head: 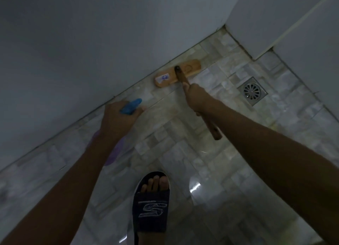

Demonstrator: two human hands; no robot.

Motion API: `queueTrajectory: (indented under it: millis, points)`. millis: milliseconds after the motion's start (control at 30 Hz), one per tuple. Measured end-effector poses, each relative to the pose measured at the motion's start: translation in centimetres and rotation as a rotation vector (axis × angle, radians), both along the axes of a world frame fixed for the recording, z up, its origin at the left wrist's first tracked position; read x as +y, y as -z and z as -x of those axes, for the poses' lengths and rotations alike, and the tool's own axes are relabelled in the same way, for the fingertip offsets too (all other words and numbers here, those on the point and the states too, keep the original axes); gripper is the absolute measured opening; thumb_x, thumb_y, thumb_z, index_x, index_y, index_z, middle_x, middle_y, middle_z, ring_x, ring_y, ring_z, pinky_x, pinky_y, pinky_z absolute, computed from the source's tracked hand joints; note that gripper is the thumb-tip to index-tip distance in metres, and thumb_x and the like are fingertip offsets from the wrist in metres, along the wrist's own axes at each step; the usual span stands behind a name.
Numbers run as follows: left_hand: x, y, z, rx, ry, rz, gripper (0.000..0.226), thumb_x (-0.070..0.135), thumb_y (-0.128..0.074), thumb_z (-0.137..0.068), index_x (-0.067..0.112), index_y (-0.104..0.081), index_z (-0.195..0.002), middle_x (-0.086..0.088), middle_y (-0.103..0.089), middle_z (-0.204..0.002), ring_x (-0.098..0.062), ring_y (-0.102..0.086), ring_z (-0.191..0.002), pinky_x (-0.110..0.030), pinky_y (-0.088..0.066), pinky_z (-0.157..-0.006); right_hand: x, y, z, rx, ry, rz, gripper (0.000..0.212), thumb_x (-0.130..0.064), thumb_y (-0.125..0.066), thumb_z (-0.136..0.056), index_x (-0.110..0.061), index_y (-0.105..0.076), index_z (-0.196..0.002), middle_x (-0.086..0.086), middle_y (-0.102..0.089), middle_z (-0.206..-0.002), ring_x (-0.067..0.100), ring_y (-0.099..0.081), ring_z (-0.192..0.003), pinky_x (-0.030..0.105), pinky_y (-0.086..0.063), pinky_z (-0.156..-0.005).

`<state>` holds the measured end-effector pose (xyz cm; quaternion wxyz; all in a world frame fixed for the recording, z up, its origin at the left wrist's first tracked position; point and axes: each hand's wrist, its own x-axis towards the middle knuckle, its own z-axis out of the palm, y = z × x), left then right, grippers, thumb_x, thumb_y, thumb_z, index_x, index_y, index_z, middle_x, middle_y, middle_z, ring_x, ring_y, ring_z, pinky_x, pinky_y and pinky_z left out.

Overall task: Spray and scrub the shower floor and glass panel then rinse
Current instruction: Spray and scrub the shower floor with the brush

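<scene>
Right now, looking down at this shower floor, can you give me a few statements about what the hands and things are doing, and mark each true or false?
1. The right hand grips the wooden brush handle. True.
2. The brush head sits over the floor drain. False: it lies along the foot of the wall, well left of the drain.
3. The left hand holds a spray bottle with a blue nozzle. True.
4. Both feet are bare. False: the one foot in view wears a dark slide sandal.

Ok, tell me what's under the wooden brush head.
The flat wooden brush head sits on the pale mosaic-tiled shower floor, along the wall's base. Its bristles and the tiles beneath are covered. The right hand grips its wooden handle.
</scene>
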<state>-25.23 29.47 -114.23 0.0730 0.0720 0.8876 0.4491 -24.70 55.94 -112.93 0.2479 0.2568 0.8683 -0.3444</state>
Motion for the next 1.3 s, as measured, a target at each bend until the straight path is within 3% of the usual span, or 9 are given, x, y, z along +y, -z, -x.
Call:
queueTrajectory:
  millis: [133,200,267,400,600,767,933,1067,1300]
  points:
    - [-0.5,-1.2,-0.4,0.082,0.007,-0.074,0.016,0.026,-0.081,-0.083,0.012,-0.077,-0.081,-0.01,-0.06,-0.055,-0.009,-0.054,-0.051,-0.028,-0.045,-0.048,-1.5,-0.2,-6.9,-0.037,-0.036,-0.011,0.048,-0.045,-0.027,-0.108,-0.008,-0.058,-0.107,0.004,-0.057,-0.086,0.024,-0.059,-0.081,0.029,-0.041,-0.069]
    - [-0.8,-1.6,-0.4,0.105,0.035,-0.09,0.013,0.022,-0.082,-0.083,0.009,-0.077,-0.085,-0.002,-0.058,-0.054,-0.004,-0.05,-0.051,-0.024,-0.043,-0.051,-0.2,-0.5,-11.1,-0.102,-0.025,-0.04,0.047,-0.049,-0.028,-0.106,-0.011,-0.055,-0.1,0.001,-0.056,-0.08,0.017,-0.055,-0.071,0.03,-0.041,-0.068]
    - [-1.1,-1.4,-0.5,0.114,0.041,-0.108,0.016,0.021,-0.083,-0.081,0.009,-0.073,-0.077,0.009,-0.051,-0.053,0.001,-0.043,-0.05,-0.019,-0.04,-0.053,1.5,-1.2,-13.2,-0.151,-0.011,-0.084,0.048,-0.053,-0.028,-0.105,-0.012,-0.053,-0.097,0.008,-0.061,-0.085,0.016,-0.054,-0.067,0.031,-0.043,-0.066]
    - [-1.1,-0.5,-0.6,0.053,0.03,-0.127,0.042,0.038,-0.082,-0.079,-0.002,-0.068,-0.072,-0.009,-0.057,-0.058,-0.016,-0.054,-0.054,-0.037,-0.055,-0.065,1.9,-1.5,-8.8,-0.13,0.084,-0.095,0.054,-0.051,-0.024,-0.107,-0.009,-0.057,-0.105,0.013,-0.061,-0.091,0.023,-0.058,-0.069,0.032,-0.045,-0.051]
    - [-1.2,-1.2,-1.1,0.054,0.018,-0.148,0.051,0.036,-0.083,-0.08,-0.001,-0.054,-0.059,-0.012,-0.048,-0.053,-0.016,-0.046,-0.049,-0.032,-0.045,-0.053,-3.5,0.2,0.7,0.033,0.069,-0.003,0.055,-0.036,-0.021,-0.11,0.005,-0.052,-0.129,0.029,-0.058,-0.123,0.044,-0.057,-0.112,0.049,-0.046,-0.092]
    - [-0.9,-1.5,-1.1,0.072,0.04,-0.145,0.051,0.031,-0.085,-0.077,-0.001,-0.051,-0.059,-0.017,-0.048,-0.054,-0.013,-0.041,-0.051,-0.021,-0.039,-0.053,-5.1,1.2,-6.8,0.002,-0.02,0.051,0.047,-0.043,-0.027,-0.109,-0.007,-0.056,-0.114,0.012,-0.059,-0.099,0.029,-0.061,-0.094,0.03,-0.037,-0.074]
    - [-1.1,-0.6,-0.4,0.036,0.043,-0.102,0.057,0.043,-0.082,-0.079,0.001,-0.05,-0.057,-0.016,-0.05,-0.054,-0.022,-0.046,-0.048,-0.032,-0.043,-0.05,-0.3,0.0,-16.7,-0.104,0.057,-0.068,0.053,-0.05,-0.029,-0.105,-0.005,-0.058,-0.103,0.018,-0.065,-0.098,0.035,-0.064,-0.092,0.035,-0.046,-0.077]
    - [-0.7,-0.4,-0.3,0.075,-0.013,-0.072,0.061,0.046,-0.078,-0.082,0.001,-0.048,-0.055,-0.016,-0.046,-0.05,-0.013,-0.038,-0.045,-0.024,-0.036,-0.048,1.5,-0.4,-11.9,-0.104,0.214,-0.12,0.054,-0.055,-0.026,-0.104,-0.008,-0.053,-0.097,0.013,-0.06,-0.091,0.024,-0.057,-0.068,0.04,-0.052,-0.061]
    - [1.5,-1.2,1.4,0.162,0.035,-0.142,0.053,0.049,-0.079,-0.078,0.005,-0.055,-0.06,-0.007,-0.055,-0.059,-0.018,-0.053,-0.054,-0.034,-0.048,-0.055,0.9,0.0,-8.0,-0.091,0.256,-0.085,0.063,-0.057,-0.023,-0.104,-0.004,-0.055,-0.113,0.016,-0.062,-0.095,0.029,-0.06,-0.07,0.032,-0.047,-0.045]
